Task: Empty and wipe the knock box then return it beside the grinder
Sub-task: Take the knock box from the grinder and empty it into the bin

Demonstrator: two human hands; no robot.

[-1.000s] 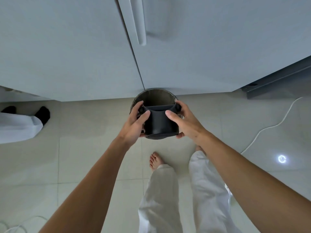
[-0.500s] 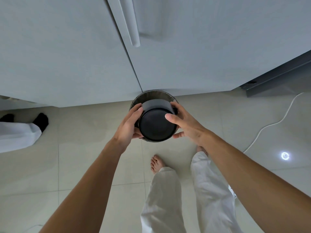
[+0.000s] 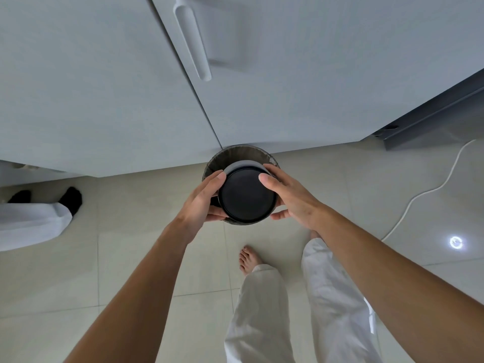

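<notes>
The black round knock box [image 3: 247, 195] is turned upside down, its flat base facing me. My left hand [image 3: 203, 203] grips its left side and my right hand [image 3: 290, 197] grips its right side. It hangs directly over a round bin [image 3: 237, 154] lined with a dark bag, which stands on the floor against the cabinet. The inside of the knock box and most of the bin's opening are hidden.
White cabinet doors [image 3: 131, 74] with a long handle [image 3: 192, 40] rise behind the bin. Another person's legs in black socks [image 3: 70, 200] stand at the left. A white cable [image 3: 429, 189] runs across the tiled floor at the right. My own feet stand below the bin.
The knock box has been tipped from side-on to fully upside down over the bin, its base now facing me. Both hands kept their grip on it.
</notes>
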